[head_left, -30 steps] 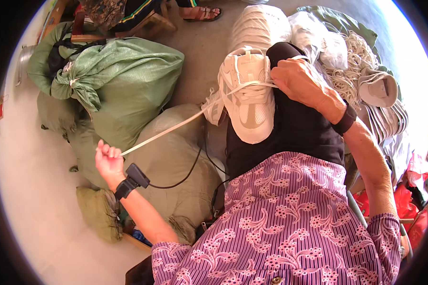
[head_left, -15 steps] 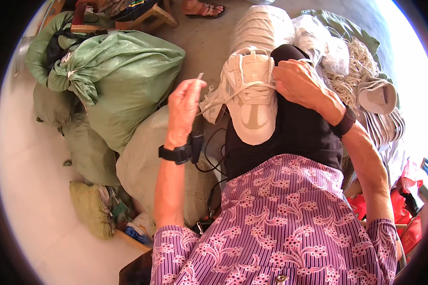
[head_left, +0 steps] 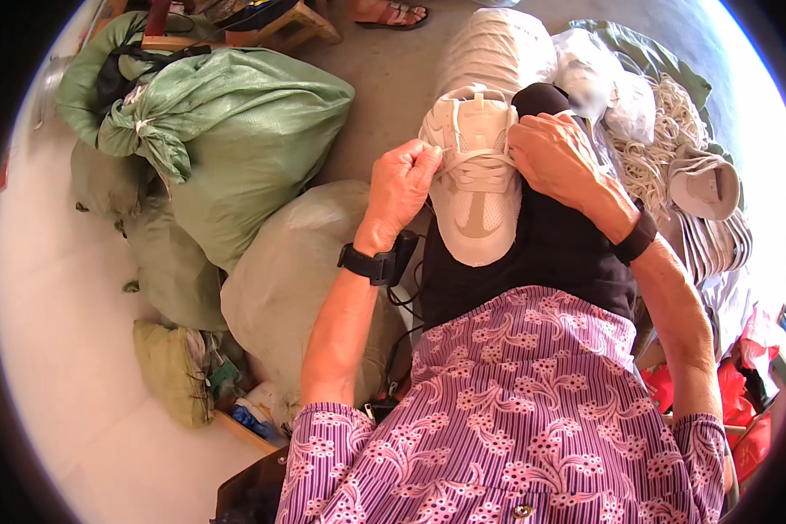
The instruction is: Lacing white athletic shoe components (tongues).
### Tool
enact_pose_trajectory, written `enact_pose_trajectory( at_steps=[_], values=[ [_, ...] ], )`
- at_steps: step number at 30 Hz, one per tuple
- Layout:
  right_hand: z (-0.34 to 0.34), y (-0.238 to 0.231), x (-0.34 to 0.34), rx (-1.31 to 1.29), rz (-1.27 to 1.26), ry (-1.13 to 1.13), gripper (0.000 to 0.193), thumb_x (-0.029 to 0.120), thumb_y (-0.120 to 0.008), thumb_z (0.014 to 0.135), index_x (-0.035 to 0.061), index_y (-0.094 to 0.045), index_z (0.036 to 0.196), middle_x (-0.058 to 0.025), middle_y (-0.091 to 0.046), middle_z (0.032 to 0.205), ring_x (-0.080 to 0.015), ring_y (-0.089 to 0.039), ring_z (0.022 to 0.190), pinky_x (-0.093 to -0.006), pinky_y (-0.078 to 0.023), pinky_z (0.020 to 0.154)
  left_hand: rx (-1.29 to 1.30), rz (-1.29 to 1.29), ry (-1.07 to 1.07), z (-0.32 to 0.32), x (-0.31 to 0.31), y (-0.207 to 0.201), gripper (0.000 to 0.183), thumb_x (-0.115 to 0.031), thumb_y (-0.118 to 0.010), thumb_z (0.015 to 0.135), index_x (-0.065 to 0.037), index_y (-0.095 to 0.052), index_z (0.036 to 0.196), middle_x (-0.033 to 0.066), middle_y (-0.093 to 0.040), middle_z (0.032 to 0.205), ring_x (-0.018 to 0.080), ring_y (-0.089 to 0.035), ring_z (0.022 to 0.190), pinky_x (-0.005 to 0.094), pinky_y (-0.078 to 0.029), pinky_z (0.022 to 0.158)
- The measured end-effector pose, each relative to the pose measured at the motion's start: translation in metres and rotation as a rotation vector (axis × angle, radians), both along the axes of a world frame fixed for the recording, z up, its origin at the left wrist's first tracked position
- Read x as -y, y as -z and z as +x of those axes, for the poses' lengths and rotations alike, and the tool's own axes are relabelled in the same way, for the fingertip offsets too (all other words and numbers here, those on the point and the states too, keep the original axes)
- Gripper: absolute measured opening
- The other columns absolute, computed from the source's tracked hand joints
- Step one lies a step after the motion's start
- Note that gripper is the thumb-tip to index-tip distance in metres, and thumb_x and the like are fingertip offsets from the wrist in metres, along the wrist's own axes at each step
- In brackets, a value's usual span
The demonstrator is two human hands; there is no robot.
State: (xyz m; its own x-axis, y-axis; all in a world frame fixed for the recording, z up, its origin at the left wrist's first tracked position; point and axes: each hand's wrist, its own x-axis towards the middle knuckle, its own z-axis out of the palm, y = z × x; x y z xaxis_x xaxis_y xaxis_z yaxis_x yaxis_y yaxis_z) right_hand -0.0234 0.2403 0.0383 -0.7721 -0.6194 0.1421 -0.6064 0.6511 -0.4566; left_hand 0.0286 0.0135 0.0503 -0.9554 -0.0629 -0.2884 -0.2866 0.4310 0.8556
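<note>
A cream-and-beige sneaker [head_left: 476, 223] rests toe toward me on my lap, over black cloth. A pale flat shoelace [head_left: 476, 170] crosses its tongue in several rows. At the shoe's left eyelet edge, my left hand [head_left: 402, 185] is closed in a pinch on the lace, thumb and forefinger together. My right hand [head_left: 557, 159] is closed at the right eyelet edge, where the lace runs to its curled fingers. Its fingertips are partly hidden behind the hand and the shoe.
Behind the sneaker stands a pale wrapped bundle [head_left: 498, 52]. Green sacks [head_left: 253, 140] and a pale sack [head_left: 297, 271] crowd the left. To the right lie a heap of loose laces [head_left: 664, 122], another shoe [head_left: 706, 185] and stacked shoe pieces [head_left: 707, 237]. A sandalled foot [head_left: 391, 13] shows at the top.
My left hand has moved right from beside the shoe to its left eyelet edge, and the lace stretched out there has drawn in. My right hand stays at the right edge.
</note>
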Motion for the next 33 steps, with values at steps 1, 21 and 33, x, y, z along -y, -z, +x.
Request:
enact_pose_trajectory(
  at_steps=[1, 21, 33],
  values=[
    [0.001, 0.000, 0.000, 0.001, 0.007, 0.008, 0.009, 0.013, -0.054, 0.075, 0.0061, -0.058, 0.070, -0.0099, -0.059, 0.075, -0.0292, -0.059, 0.076, -0.0425, -0.042, 0.068, -0.003, -0.005, 0.001, -0.001, 0.000, 0.000, 0.029, -0.026, -0.057, 0.089, -0.001, -0.062, 0.074, -0.0063, -0.042, 0.061, 0.0051, -0.034, 0.058, 0.0234, -0.030, 0.052],
    [-0.020, -0.011, 0.033, 0.020, -0.076, -0.094, 0.018, 0.009, -0.059, 0.076, 0.0078, -0.065, 0.093, -0.0056, -0.057, 0.093, -0.0268, -0.053, 0.092, -0.0399, -0.041, 0.077, -0.045, 0.019, -0.102, 0.008, -0.008, 0.015, 0.025, -0.019, -0.054, 0.091, -0.001, -0.055, 0.074, -0.0028, -0.044, 0.062, 0.0056, -0.038, 0.059, 0.0248, -0.035, 0.053],
    [-0.029, 0.002, 0.035, -0.089, -0.164, -0.185, 0.007, 0.013, -0.060, 0.073, 0.0084, -0.063, 0.069, -0.0062, -0.057, 0.086, -0.0269, -0.054, 0.089, -0.0412, -0.040, 0.080, 0.072, 0.206, -0.087, 0.005, 0.001, 0.004, 0.021, -0.021, -0.054, 0.094, -0.004, -0.061, 0.083, -0.0056, -0.048, 0.067, 0.0025, -0.040, 0.058, 0.0195, -0.033, 0.052]
  ],
)
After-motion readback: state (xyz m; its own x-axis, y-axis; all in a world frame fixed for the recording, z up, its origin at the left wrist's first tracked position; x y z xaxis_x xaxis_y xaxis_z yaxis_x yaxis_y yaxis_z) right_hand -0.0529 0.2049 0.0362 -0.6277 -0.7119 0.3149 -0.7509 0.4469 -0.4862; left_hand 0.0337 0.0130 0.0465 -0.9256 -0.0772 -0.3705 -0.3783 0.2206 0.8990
